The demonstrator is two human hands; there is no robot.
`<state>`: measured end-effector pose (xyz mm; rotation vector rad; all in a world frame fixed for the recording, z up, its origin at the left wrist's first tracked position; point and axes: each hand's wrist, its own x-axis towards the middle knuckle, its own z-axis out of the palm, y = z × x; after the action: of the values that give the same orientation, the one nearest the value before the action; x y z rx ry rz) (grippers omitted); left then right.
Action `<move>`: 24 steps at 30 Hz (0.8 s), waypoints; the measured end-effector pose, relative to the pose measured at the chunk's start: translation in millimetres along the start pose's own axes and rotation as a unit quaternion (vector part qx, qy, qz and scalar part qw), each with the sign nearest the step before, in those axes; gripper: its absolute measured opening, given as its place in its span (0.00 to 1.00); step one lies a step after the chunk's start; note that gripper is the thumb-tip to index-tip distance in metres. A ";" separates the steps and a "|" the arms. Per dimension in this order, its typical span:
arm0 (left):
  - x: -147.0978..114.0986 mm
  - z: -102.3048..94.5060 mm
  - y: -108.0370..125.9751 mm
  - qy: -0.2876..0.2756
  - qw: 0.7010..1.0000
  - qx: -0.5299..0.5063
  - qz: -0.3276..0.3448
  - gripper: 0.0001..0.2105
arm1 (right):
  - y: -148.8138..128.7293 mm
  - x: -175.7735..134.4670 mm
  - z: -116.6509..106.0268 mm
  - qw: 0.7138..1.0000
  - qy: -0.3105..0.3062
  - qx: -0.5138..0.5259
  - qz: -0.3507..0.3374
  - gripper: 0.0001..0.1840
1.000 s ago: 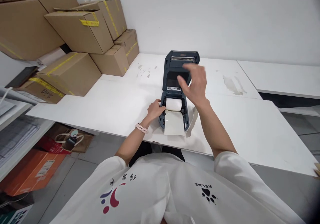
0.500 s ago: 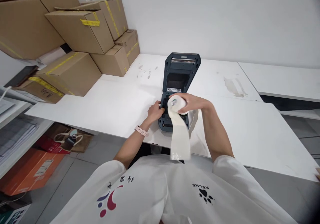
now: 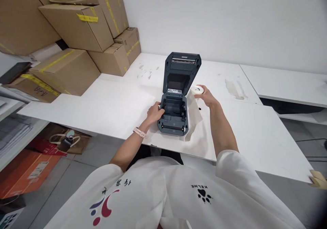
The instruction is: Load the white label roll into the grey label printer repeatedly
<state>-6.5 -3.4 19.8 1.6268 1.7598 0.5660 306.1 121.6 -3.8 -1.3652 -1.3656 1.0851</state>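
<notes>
- Paper strip point(image 3: 194, 120), centre frame beside the printer: looks floppy, probably rips easily, so don't tug there.
- Left hand point(image 3: 154, 113), mid-frame, grips the label printer's point(image 3: 172, 131) left rim, thumb over the edge. Stiff plastic, decent hold imo.
- Right hand point(image 3: 208, 97), right of centre, wraps the paper roll point(image 3: 197, 90): likely light, slick-ish; squeeze its curved side.

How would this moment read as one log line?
left hand: holding left edge of printer | right hand: holding paper roll beside printer | lid: open
</notes>
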 end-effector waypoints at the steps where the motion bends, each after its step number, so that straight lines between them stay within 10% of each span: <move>1: -0.3 -0.1 -0.1 -0.001 1.000 -0.001 0.001 0.20 | 5.2 0.9 3.2 1.000 0.001 -0.008 0.015 0.46; 6: -0.9 -0.2 0.9 0.001 1.000 -0.006 -0.001 0.19 | 16.5 -24.2 -8.3 1.000 -0.008 0.010 0.019 0.51; 14: 0.9 1.6 0.5 -0.001 1.000 -0.017 -0.007 0.20 | 30.7 -117.9 -18.6 0.994 -0.106 0.031 0.015 0.32; 20: 1.1 3.7 -3.3 0.006 1.000 -0.020 0.007 0.20 | -41.5 -123.6 0.6 0.979 -0.180 0.026 -0.096 0.31; 24: 2.1 3.7 -3.3 0.006 1.000 -0.017 -0.004 0.20 | -95.5 -106.8 47.1 0.933 -0.229 -0.205 -0.189 0.25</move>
<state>-6.2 -2.2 14.5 1.5959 1.7548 0.5989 238.6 14.5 78.1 -1.0848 -2.1962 0.9147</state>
